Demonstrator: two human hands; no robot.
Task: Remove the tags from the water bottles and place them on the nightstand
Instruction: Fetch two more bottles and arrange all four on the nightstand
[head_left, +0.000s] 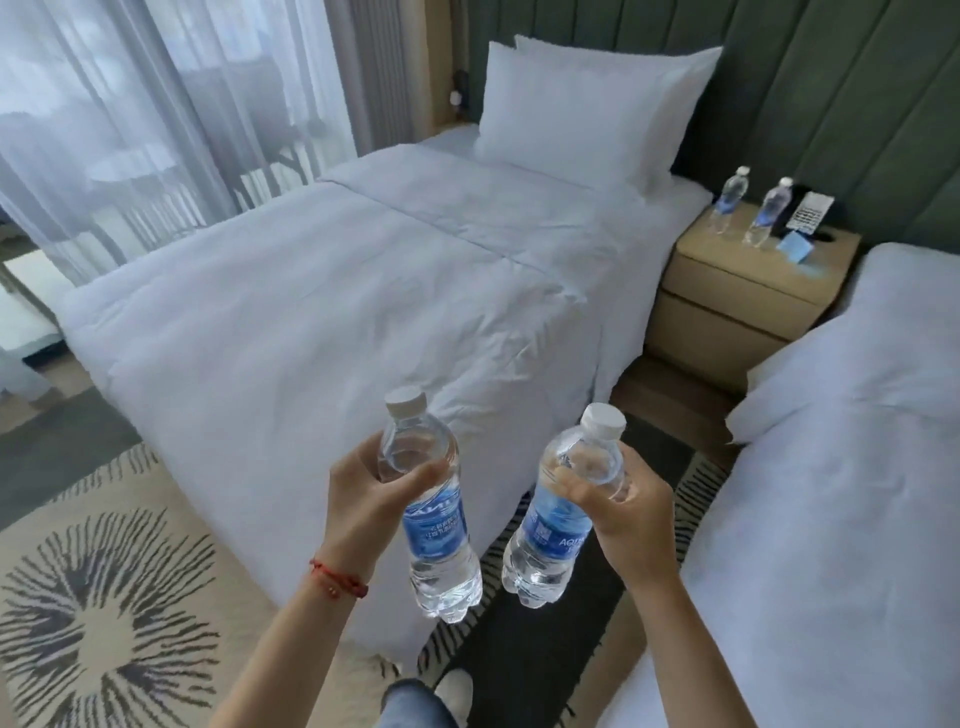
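Both hands grip clear ribbed plastic bottles: left hand (363, 499) left bottle (431, 514), right hand (623, 514) right bottle (558, 514).

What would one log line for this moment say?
left hand: holds bottle | right hand: holds bottle | nightstand: two bottles

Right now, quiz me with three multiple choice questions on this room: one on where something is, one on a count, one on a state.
1. Where is the nightstand?
A. between the two beds
B. under the window
C. on the rug

2. How many water bottles are in view?
A. two
B. three
C. four

3. What is the left hand doing?
A. hanging open
B. gripping a bottle
C. pressing on the bed

Answers:
1. A, it stands between the left bed and the right bed.
2. C, two stand on the nightstand, and each hand holds one.
3. B, its fingers curl round the left bottle; the right hand grips the right bottle.
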